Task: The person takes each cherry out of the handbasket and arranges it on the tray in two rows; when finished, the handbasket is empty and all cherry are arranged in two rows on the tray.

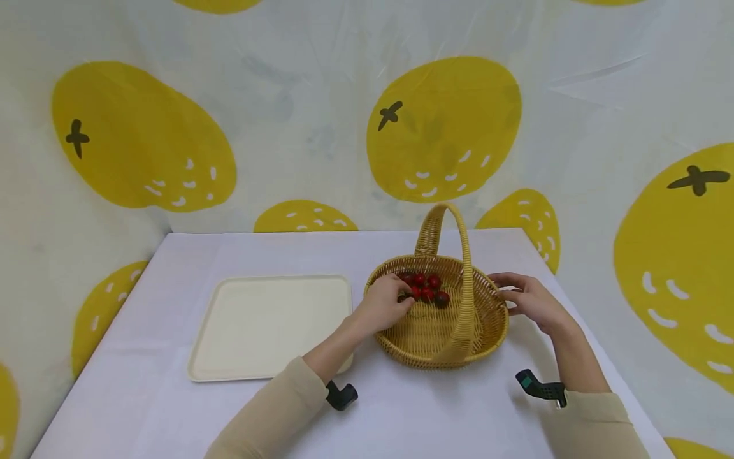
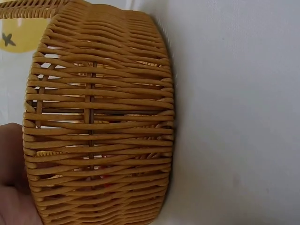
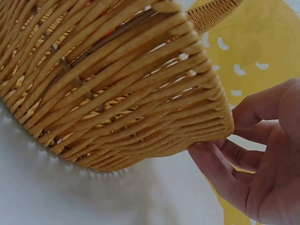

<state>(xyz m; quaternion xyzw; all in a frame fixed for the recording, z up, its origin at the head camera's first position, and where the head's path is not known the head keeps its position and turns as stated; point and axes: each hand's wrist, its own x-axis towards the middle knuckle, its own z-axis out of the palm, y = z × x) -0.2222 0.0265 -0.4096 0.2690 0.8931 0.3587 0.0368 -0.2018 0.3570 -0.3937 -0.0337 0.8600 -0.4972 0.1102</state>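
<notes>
A yellow-brown wicker basket point(image 1: 424, 344) with a tall arched handle stands on the table. Several small, round, glossy fruits point(image 1: 434, 281), red to dark red, lie together in its left and far part. My left hand point(image 1: 385, 305) reaches over the near left rim, thumb and fingers curled about a dark red fruit at the cluster's left edge. In the left wrist view the basket's woven side point(image 2: 103, 117) hides the fingertips. My right hand point(image 3: 262, 159) pinches the right rim, with the thumb on the outside and fingers at the top edge.
A cream rectangular tray point(image 1: 272, 325) lies on the white-covered table point(image 1: 143, 382), left of the basket. The basket's handle point(image 1: 467, 287) arches high between my hands. Behind stands a pale cloth backdrop point(image 1: 309, 95) printed with large yellow fruit. Each wrist carries a black camera mount point(image 1: 541, 387).
</notes>
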